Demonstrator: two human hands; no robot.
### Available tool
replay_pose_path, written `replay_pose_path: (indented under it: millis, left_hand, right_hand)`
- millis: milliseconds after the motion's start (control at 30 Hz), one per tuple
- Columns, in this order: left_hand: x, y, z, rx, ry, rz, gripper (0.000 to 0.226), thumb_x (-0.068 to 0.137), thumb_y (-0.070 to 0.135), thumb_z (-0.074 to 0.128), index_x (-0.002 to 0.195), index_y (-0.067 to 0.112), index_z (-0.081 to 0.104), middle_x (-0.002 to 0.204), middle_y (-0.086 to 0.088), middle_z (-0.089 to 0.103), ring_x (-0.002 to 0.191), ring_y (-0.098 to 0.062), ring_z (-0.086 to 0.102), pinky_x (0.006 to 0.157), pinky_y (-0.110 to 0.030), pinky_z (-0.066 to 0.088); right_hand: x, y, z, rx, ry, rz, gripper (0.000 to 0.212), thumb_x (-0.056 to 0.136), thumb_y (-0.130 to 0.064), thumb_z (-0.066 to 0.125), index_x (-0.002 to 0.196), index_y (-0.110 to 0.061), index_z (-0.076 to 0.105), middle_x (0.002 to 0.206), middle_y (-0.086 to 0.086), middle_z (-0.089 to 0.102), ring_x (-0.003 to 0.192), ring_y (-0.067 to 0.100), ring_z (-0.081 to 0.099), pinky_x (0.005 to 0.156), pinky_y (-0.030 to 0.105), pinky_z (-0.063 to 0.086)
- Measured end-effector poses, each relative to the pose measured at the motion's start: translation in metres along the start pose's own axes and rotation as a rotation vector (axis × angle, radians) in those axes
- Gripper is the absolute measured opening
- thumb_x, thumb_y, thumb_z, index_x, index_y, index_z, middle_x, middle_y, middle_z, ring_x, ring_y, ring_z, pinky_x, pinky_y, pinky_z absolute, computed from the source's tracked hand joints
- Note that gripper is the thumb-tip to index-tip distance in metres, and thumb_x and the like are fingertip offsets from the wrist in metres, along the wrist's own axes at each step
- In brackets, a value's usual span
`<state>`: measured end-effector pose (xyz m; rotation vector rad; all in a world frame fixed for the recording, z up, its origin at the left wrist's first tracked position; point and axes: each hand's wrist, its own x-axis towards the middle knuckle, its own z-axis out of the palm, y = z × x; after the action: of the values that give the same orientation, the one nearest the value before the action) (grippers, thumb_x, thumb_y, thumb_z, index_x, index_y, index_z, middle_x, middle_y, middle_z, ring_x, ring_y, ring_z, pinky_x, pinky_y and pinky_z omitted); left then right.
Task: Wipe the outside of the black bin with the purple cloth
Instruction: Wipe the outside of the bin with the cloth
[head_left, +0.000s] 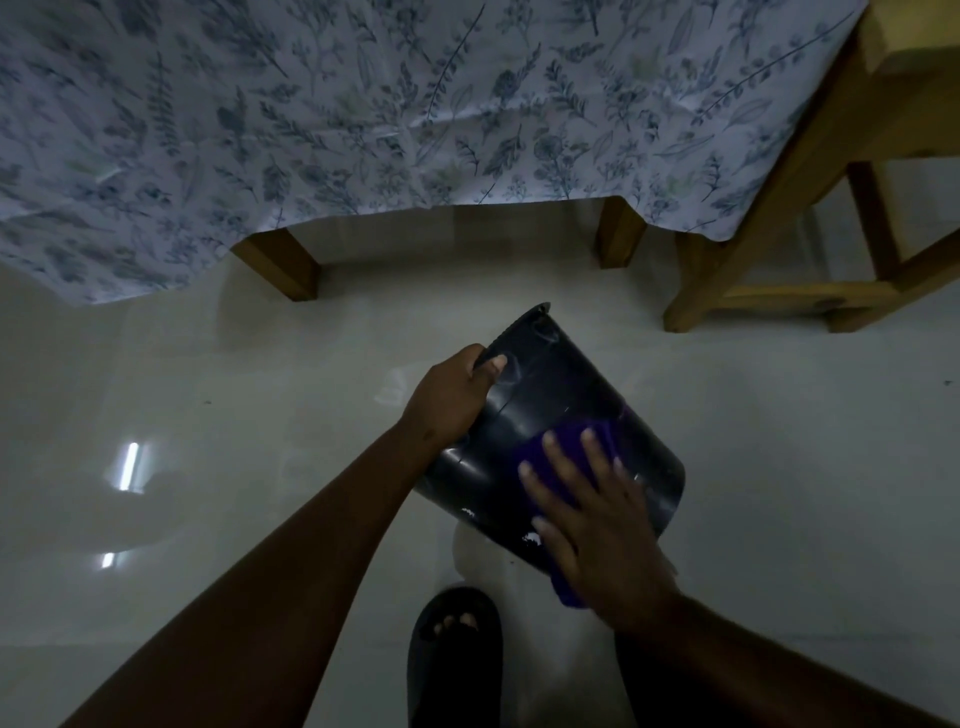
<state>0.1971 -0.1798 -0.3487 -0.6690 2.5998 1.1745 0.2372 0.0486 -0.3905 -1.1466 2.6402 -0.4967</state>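
Under the spread fingers (558, 470) of the right hand (597, 519) lies a purple cloth (540, 457), pressed flat against the curved outer wall of a black bin (550, 400). These fingers are wide apart and extended, not curled; the palm covers most of the cloth, and one purple corner shows below the heel of the hand, past the nearer end of the bin. Beyond the fingertips, more cloth shows as a purple patch on the wall.

Up and to the left of those fingers, the left hand (452, 400) grips the side of the bin near its farther end, fingers closed on the edge with the thumb (491, 366) lying on the outer wall. Held this way, the bin is tilted on its side above the floor, one end pointing away from the person and the other toward them. Whether the nearer end touches the floor cannot be told. Small white specks mark the wall just left of the right hand.

Below both hands, a foot in a dark sandal (454, 654) stands on the pale glossy floor (208, 415), which carries bright reflections of a lamp to the left of the forearms. Farther out, beyond the bin, a leaf-printed tablecloth (363, 104) hangs over a table with wooden legs (280, 265). A wooden chair (810, 249) stands to the far right.
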Motion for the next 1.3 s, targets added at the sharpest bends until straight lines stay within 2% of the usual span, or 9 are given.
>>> replay_pose_path:
  millis: [100,333,567,667,767,833,967,1033,1300]
  left_hand:
    - [-0.004,-0.004,0.0,-0.025,0.005,0.011,0.024,0.099,0.038,0.039,0.087,0.021,0.049,0.075,0.01,0.054,0.068,-0.007,0.052,0.058,-0.021,0.035]
    - [-0.007,-0.001,0.002,-0.004,0.047,-0.006,0.027,0.099,0.041,0.038,0.085,0.021,0.05,0.075,0.008,0.056,0.068,-0.007,0.053,0.058,-0.022,0.037]
    - [-0.009,-0.008,0.003,0.023,0.078,-0.016,0.029,0.1,0.041,0.037,0.084,0.02,0.05,0.073,0.008,0.054,0.067,-0.008,0.052,0.059,-0.022,0.038]
    - [-0.01,-0.004,0.002,0.027,0.076,0.006,0.029,0.1,0.041,0.037,0.083,0.02,0.05,0.073,0.007,0.055,0.066,-0.006,0.051,0.058,-0.02,0.037]
    - [-0.011,0.001,0.002,0.039,0.083,0.01,0.029,0.1,0.042,0.036,0.081,0.023,0.048,0.072,0.007,0.055,0.066,-0.007,0.052,0.057,-0.02,0.037]
    - [-0.011,0.0,0.004,0.051,0.087,0.001,0.029,0.1,0.042,0.036,0.081,0.023,0.047,0.075,0.003,0.057,0.067,-0.012,0.053,0.058,-0.023,0.037]
    - [-0.002,-0.003,0.004,0.049,0.066,-0.014,0.032,0.099,0.043,0.036,0.082,0.02,0.05,0.076,0.001,0.057,0.071,-0.018,0.055,0.064,-0.03,0.041]
    - [-0.001,-0.004,0.003,0.02,0.053,0.002,0.032,0.099,0.043,0.037,0.082,0.02,0.05,0.074,0.002,0.057,0.07,-0.018,0.055,0.065,-0.031,0.042]
    - [-0.004,-0.005,0.002,0.011,0.042,0.012,0.029,0.1,0.039,0.037,0.079,0.022,0.047,0.069,0.01,0.05,0.064,-0.003,0.048,0.057,-0.02,0.034]
  right_hand:
    - [0.009,0.007,0.003,0.033,-0.002,0.004,0.056,0.096,-0.048,0.031,0.149,-0.038,0.017,0.161,-0.005,0.011,0.148,0.027,0.004,0.114,0.048,0.015]
    - [0.082,0.053,-0.022,0.441,-0.036,0.602,0.059,0.098,-0.056,0.019,0.151,-0.031,0.018,0.158,0.001,0.024,0.143,0.027,0.026,0.115,0.051,0.022]
    - [0.007,-0.009,0.001,0.088,-0.002,0.279,0.066,0.094,-0.061,0.012,0.152,-0.032,0.002,0.162,0.003,0.006,0.147,0.031,0.004,0.112,0.052,0.014]
    - [0.044,0.016,-0.008,0.14,0.051,0.369,0.068,0.093,-0.064,0.014,0.152,-0.028,0.012,0.16,0.005,0.019,0.146,0.03,0.019,0.114,0.05,0.022]
    - [0.081,0.059,-0.016,0.487,-0.024,0.596,0.067,0.092,-0.066,0.016,0.149,-0.032,0.023,0.153,0.002,0.035,0.137,0.027,0.038,0.111,0.051,0.029]
    - [0.072,0.057,-0.017,0.449,-0.017,0.601,0.061,0.095,-0.061,0.018,0.149,-0.033,0.024,0.153,0.0,0.035,0.136,0.028,0.038,0.111,0.05,0.03]
    - [0.003,-0.009,0.001,-0.021,0.003,-0.002,0.055,0.096,-0.046,0.03,0.149,-0.034,0.02,0.16,0.001,0.018,0.147,0.032,0.013,0.115,0.05,0.016]
    - [-0.001,-0.01,0.01,-0.105,-0.006,-0.161,0.055,0.096,-0.046,0.032,0.149,-0.038,0.021,0.161,-0.002,0.015,0.148,0.029,0.008,0.115,0.049,0.015]
    - [0.073,0.036,-0.018,0.207,0.017,0.292,0.058,0.096,-0.054,0.022,0.151,-0.033,0.016,0.16,0.001,0.017,0.146,0.027,0.017,0.113,0.054,0.028]
